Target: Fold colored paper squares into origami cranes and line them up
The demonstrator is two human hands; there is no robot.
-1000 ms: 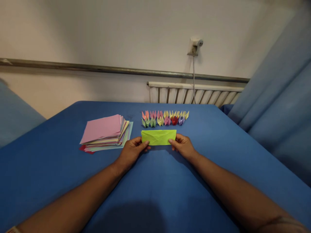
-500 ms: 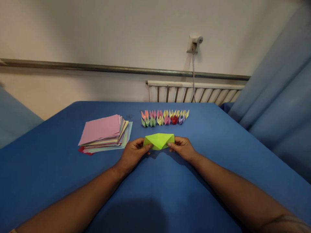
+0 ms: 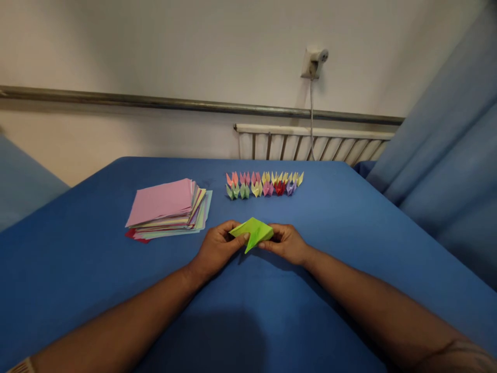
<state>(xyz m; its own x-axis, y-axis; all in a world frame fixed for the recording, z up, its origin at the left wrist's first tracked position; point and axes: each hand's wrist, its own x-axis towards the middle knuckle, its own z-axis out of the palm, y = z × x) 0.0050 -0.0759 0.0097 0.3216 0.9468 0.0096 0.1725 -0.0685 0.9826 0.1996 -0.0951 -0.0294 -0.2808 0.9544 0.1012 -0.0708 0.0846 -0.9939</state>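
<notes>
A bright green sheet of origami paper [image 3: 253,231], partly folded, is held between my two hands just above the blue table. My left hand [image 3: 220,246] pinches its left side, thumb on the near face. On the right side, my right hand [image 3: 287,243] grips it with thumb and fingers. One pointed flap of the paper hangs down toward me between the thumbs. Beyond the hands, small folded paper cranes [image 3: 257,188] in several colours stand in two rows. The fingers behind the paper are partly hidden.
A stack of coloured paper sheets [image 3: 161,201], pink on top, lies left of my hands on the blue table [image 3: 334,217]. Behind the table are a metal rail [image 3: 163,102], a white radiator [image 3: 279,130] and a plugged-in cord [image 3: 311,114]. Blue curtain [image 3: 446,134] hangs at the right.
The green paper has gone from a wide, flat shape to a narrower, bulging one with its point tilted down. My hands have come closer together around it.
</notes>
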